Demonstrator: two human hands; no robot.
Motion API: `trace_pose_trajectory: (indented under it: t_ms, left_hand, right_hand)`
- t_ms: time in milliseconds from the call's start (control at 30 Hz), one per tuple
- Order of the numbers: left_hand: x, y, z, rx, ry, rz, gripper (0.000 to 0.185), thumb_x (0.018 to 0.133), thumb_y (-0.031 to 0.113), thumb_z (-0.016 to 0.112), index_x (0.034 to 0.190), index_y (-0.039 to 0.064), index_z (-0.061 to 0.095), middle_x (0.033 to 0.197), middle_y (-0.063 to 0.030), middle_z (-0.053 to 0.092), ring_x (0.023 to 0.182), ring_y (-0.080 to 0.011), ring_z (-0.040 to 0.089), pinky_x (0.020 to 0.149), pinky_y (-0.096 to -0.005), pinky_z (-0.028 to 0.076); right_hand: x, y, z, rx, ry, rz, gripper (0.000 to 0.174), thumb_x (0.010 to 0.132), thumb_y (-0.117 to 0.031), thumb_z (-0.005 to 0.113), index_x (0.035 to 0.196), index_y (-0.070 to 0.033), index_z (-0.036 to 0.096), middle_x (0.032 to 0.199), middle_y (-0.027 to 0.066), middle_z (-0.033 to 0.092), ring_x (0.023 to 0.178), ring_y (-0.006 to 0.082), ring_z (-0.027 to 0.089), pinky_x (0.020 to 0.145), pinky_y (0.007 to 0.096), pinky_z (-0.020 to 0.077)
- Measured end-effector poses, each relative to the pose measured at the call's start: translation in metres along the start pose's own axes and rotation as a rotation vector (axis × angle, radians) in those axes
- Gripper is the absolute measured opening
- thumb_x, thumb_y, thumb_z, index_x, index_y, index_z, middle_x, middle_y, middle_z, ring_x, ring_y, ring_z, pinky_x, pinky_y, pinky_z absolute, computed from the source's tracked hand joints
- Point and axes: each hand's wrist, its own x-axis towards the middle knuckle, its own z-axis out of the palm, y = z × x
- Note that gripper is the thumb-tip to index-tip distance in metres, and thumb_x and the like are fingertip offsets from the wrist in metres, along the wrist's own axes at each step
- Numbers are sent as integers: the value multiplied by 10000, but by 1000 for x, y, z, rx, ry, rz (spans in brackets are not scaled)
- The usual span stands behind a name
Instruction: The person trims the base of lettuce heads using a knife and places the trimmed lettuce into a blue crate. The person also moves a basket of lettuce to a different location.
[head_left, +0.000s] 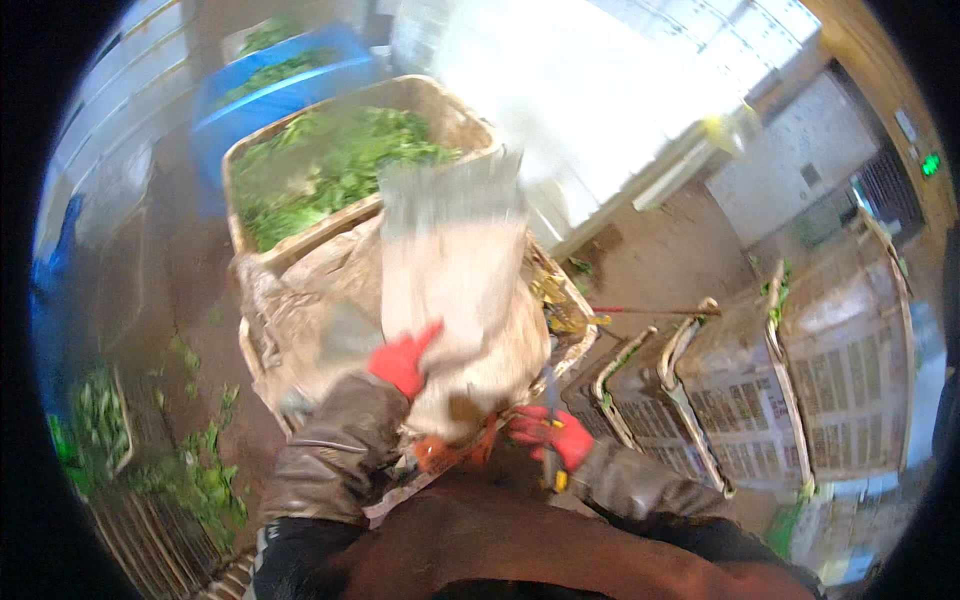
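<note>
Before me is a worn, pale plastic crate (251, 360) covered by a beige sheet or sack (330, 262). Across it lies a flat, pale bag (450, 270) with a greyish far end, blurred by motion. My left hand (401, 364), in a red glove, is at the bag's near edge with one finger extended; whether it grips the bag is unclear. Lower right, beside the crate's near corner, my right hand (551, 435), also red-gloved, is closed around a slim tool (555, 457) with black and yellow on its handle. Its exact kind is blurred.
Behind stands a crate of green leaves (337, 172), with a blue bin (285, 75) beyond. A white table (570, 97) is at upper right. Stacked, tilted crates (750, 405) lean at right. Loose leaves (210, 480) lie on the left floor near a slatted crate (150, 532).
</note>
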Motion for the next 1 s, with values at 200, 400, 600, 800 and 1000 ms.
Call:
trace_pose_trajectory:
  t_ms: [200, 400, 600, 800, 1000]
  left_hand:
    - [-37, -30, 138, 87, -619, -41, 878, 784, 411, 707, 1532, 231, 283, 1027, -212, 657, 759, -403, 626, 753, -457, 539]
    - [161, 95, -6, 370, -788, 225, 543, 866, 337, 679, 1327, 105, 510, 1109, -199, 675, 945, -382, 655, 862, -441, 523]
    - [246, 527, -62, -5, 77, 1322, 716, 846, 315, 733, 1450, 69, 437, 1354, -232, 544, 1240, -409, 512, 1046, -464, 419]
    - [325, 748, -47, 132, 258, 1401, 575, 770, 387, 753, 1246, 112, 584, 1097, -174, 598, 1030, -415, 587, 890, -488, 491]
    - [311, 764, -43, 423, 174, 1191, 453, 804, 361, 712, 1179, 116, 646, 1175, -137, 635, 1042, -333, 652, 876, -431, 535]
  right_hand:
    - [-145, 43, 8, 74, 68, -18, 545, 972, -277, 635, 1444, -80, 446, 1170, 154, 675, 1056, 244, 669, 799, 370, 564]
    - [-284, -80, -49, -548, 782, -577, 476, 977, -312, 606, 1370, -59, 518, 1071, 93, 705, 881, 195, 689, 749, 328, 548]
    - [-480, -274, -46, -1126, 1510, -1173, 500, 947, -371, 605, 1294, -11, 607, 1059, 104, 708, 890, 193, 660, 797, 331, 495]
    - [-531, -415, -134, -1455, 1815, -901, 614, 851, -621, 532, 1054, -60, 680, 932, 200, 681, 902, 378, 642, 807, 454, 478]
    - [-518, -387, -136, -1556, 1927, -941, 643, 887, -655, 475, 1055, -69, 677, 984, 200, 689, 943, 387, 646, 837, 472, 483]
